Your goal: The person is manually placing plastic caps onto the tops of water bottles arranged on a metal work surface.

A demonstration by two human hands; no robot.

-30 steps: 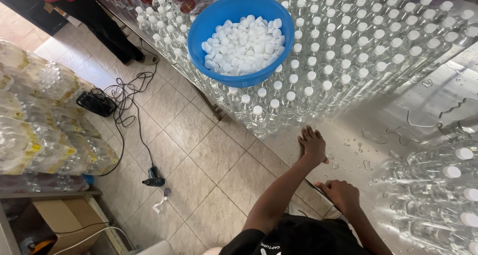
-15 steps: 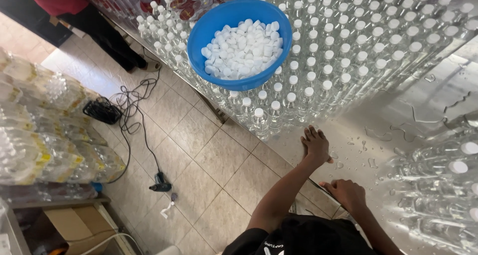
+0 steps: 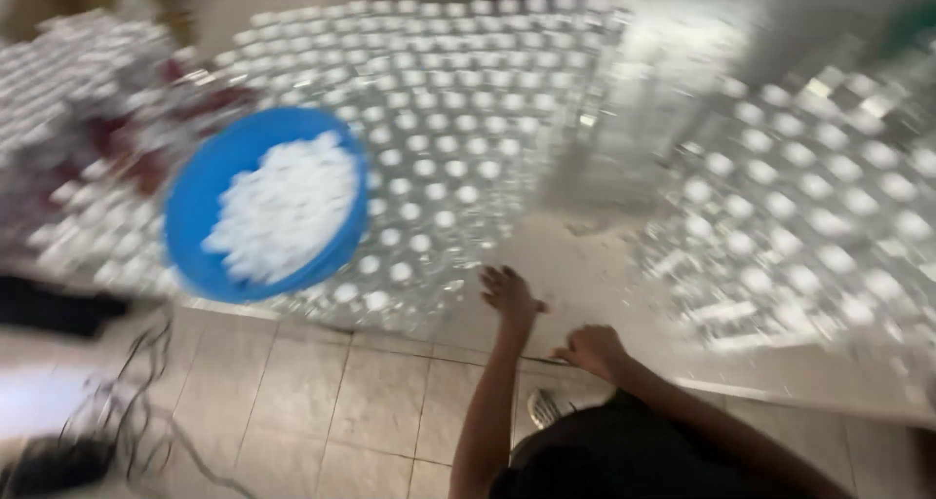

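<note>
Head view, blurred, left hand (image 3: 509, 293) spread flat on table (image 3: 585, 265), right hand (image 3: 590, 348) curled empty, blue bowl (image 3: 195, 207) nearby.

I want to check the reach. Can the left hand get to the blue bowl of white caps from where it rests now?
Probably yes. The left hand lies flat on the table edge, and the blue bowl sits on capped bottles off to its left. Nothing stands between them, though the picture is blurred.

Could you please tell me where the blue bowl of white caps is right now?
In the head view, the blue bowl sits left of centre on top of the capped bottles, up and left of the left hand.
</note>
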